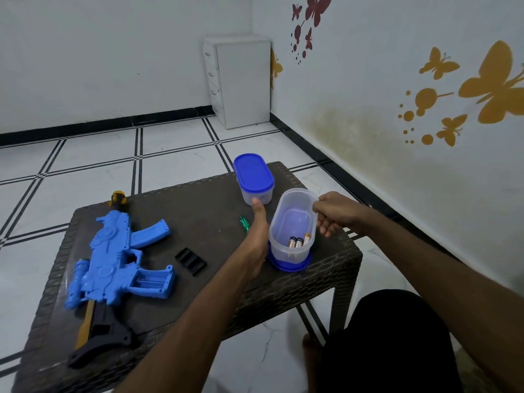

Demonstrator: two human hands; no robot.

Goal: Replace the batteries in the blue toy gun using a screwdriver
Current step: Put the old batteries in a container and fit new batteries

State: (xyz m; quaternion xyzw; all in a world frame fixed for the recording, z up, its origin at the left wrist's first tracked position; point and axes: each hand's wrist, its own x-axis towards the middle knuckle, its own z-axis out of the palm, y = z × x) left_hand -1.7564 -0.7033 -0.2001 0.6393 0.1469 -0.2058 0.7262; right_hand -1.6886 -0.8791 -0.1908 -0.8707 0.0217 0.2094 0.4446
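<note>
The blue toy gun (119, 262) lies on the left of the dark woven table (198, 205), its battery bay in the grip open and empty. The black battery cover (190, 261) lies just right of it. A green-handled screwdriver (244, 223) rests behind my left hand (256, 239), which presses flat against the left side of an open clear container (293, 225). That container is tilted toward me on its blue lid (289, 265) and holds three batteries (298, 241). My right hand (334, 212) pinches its right rim.
A second clear container with a blue lid (253, 177) stands shut at the table's back edge. A white drawer cabinet (238, 80) sits in the far corner. Tiled floor surrounds the table, and my dark-clothed knee (397, 336) is at the lower right.
</note>
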